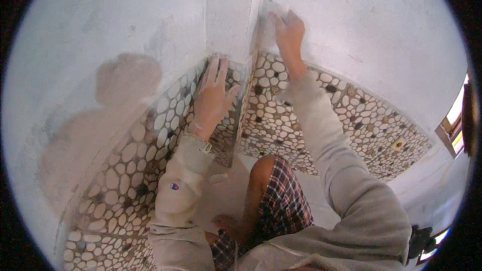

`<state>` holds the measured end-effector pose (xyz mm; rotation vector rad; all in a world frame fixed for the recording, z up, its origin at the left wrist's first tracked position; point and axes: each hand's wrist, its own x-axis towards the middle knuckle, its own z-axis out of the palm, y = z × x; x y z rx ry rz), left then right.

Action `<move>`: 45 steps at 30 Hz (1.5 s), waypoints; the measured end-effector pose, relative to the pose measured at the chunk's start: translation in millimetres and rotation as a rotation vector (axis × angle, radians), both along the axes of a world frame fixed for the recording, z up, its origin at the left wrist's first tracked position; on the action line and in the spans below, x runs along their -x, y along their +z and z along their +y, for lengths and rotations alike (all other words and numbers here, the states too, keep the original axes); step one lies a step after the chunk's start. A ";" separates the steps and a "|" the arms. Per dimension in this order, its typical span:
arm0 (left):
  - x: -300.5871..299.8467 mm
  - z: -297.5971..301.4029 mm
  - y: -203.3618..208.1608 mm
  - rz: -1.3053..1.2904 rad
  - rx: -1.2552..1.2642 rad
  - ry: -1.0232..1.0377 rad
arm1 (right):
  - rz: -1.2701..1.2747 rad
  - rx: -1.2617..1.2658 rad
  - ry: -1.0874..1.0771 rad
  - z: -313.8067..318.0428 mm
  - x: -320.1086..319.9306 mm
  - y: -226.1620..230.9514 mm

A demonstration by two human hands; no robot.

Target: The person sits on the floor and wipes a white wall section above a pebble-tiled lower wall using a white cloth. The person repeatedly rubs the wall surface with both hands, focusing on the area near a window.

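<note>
My left hand lies flat with its fingers stretched upward over the pebble facing of the pillar. Its fingertips reach the top edge of the stones, and white dust coats them. Higher up and to the right, my right hand is raised against the white wall, close to the inner corner by the pillar. Its fingers are bent around a small pale grey piece at the fingertips, too blurred to name. Both forearms are in light grey sleeves.
Pebble cladding runs along the lower right wall, and more pebbles cover the lower left. A socket-like fitting is set in the right cladding. My bent knee is below the corner. A window stands far right.
</note>
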<state>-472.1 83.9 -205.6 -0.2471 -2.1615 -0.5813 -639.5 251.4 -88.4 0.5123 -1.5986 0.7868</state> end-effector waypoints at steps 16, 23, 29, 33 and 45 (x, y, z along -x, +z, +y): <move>-1.6 -13.7 9.0 -0.197 -0.039 -0.155 | 0.039 -0.081 -0.223 -24.7 12.3 -1.9; -3.8 -15.4 16.4 -0.309 -0.129 -0.214 | 0.203 -0.022 -0.209 -26.7 24.9 2.5; -3.0 -17.7 16.6 -0.268 -0.131 -0.240 | 0.316 0.003 -0.265 -27.8 25.2 18.0; -0.9 -15.3 14.3 -0.268 -0.144 -0.247 | 0.175 -0.001 -0.200 -19.4 42.3 28.0; 2.2 -16.6 10.7 -0.233 -0.093 -0.216 | 0.233 -0.024 -0.183 -16.2 47.1 24.6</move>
